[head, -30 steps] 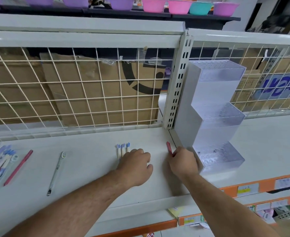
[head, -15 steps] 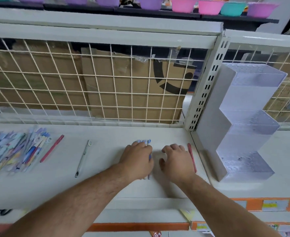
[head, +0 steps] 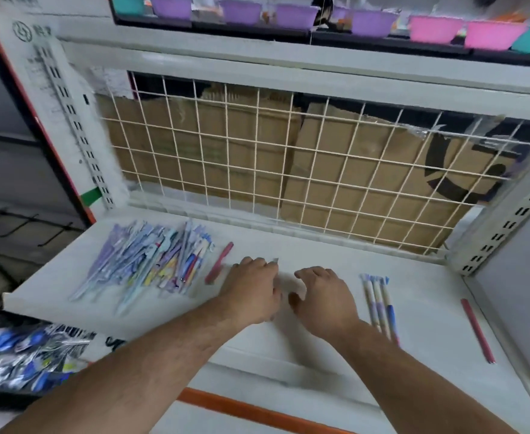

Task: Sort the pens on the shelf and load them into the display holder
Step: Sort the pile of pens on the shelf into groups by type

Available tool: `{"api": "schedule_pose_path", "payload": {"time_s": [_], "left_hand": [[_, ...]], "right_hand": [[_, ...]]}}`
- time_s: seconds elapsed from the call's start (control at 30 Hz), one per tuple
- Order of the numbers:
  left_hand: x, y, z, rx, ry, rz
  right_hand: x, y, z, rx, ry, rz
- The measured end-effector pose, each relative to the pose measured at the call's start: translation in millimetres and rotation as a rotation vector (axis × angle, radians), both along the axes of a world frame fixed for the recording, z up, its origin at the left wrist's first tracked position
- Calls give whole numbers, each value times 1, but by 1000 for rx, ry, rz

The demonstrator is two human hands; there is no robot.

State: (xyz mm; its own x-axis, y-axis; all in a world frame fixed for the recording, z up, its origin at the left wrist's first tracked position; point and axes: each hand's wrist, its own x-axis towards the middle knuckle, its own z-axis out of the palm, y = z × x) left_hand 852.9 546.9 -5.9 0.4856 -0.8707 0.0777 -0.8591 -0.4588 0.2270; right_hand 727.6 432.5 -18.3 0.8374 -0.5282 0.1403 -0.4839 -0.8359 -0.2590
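Observation:
My left hand (head: 254,286) is at the middle of the white shelf (head: 320,349), fingers curled down over a white pen (head: 275,260); only the pen's tip shows past them. Just to its right, my right hand (head: 323,296) hovers with fingers loosely spread and holds nothing. A big pile of mixed pens (head: 151,261) lies at the left, with a red pen (head: 219,263) beside it. Three blue-and-white pens (head: 379,305) lie side by side right of my right hand. Another red pen (head: 476,330) lies near the display holder (head: 520,277), cut off by the right edge.
A wire grid back panel (head: 288,170) with cardboard behind it closes the rear. A perforated upright (head: 504,227) stands at the right. Coloured bowls (head: 435,29) line the shelf above. A lower bin of packaged items (head: 25,355) sits at the bottom left.
My view and both hands have shifted left, away from the holder. My right hand has left the red pen lying by the holder. My left hand has left the blue pens and now covers the white pen.

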Motion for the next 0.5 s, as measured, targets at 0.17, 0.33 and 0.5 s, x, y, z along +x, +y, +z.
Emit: {"api": "schedule_pose_path", "payload": {"time_s": [0.17,0.33,0.5], "left_hand": [[57,39,-3,106,-18,67],[95,56,-4,182,-130,136],[109,57,-4,211,-240,118]], "right_hand": [[51,36,-2,40,31,-16],[84,55,-4,71,25,-63],[99,67,-4,92,30,-120]]}}
